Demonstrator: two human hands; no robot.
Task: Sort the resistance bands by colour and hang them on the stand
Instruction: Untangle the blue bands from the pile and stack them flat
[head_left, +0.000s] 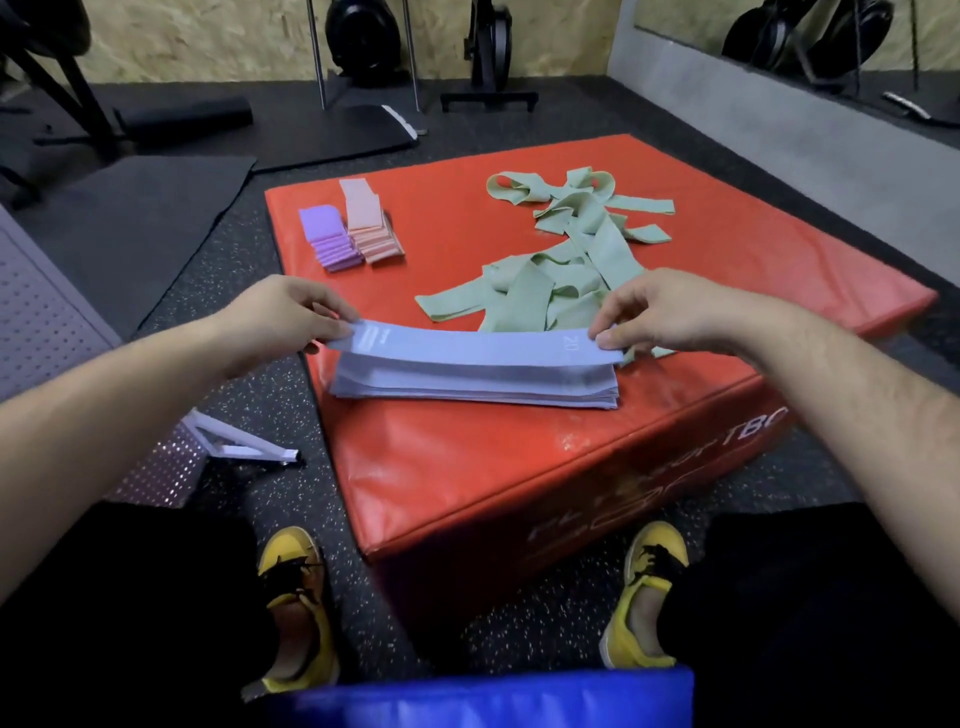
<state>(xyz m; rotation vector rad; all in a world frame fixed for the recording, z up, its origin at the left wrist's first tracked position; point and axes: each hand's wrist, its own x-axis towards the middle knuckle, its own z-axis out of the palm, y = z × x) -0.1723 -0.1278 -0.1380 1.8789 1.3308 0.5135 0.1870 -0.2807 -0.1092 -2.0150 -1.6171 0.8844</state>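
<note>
Resistance bands all lie on the red padded box, which sits on the gym floor between my operator's feet. None is hung yet.

Perforated panel at far left, with a bracket foot. Possibly the stand; I cannot tell from this view.

Green heap: the largest group, loose and tangled across the far right of the box, unfolded.

Blue-grey stack: flat and squared, at the near edge of the box, just in front of the green heap.

Top band: blue-grey, stretched lengthwise just above that stack, sagging slightly towards it. Printed labels show near both ends.

Both hands clamp on this band. Left hand pinches its left end between thumb and fingers; right hand pinches its right end the same way. The hands are well apart, one at each end.

Pink pile and purple pile: small folded stacks, side by side at the far left corner, touching or nearly so.

My reading: the colour-sorting step is in hand, with the blue-grey group being squared up. Pink and purple look done; green is grouped but untidy.

Next move, as I judge it: lower the band level onto the stack, edges aligned, and let go of both ends together so it does not skew. Then the green tangle needs separating.
</note>
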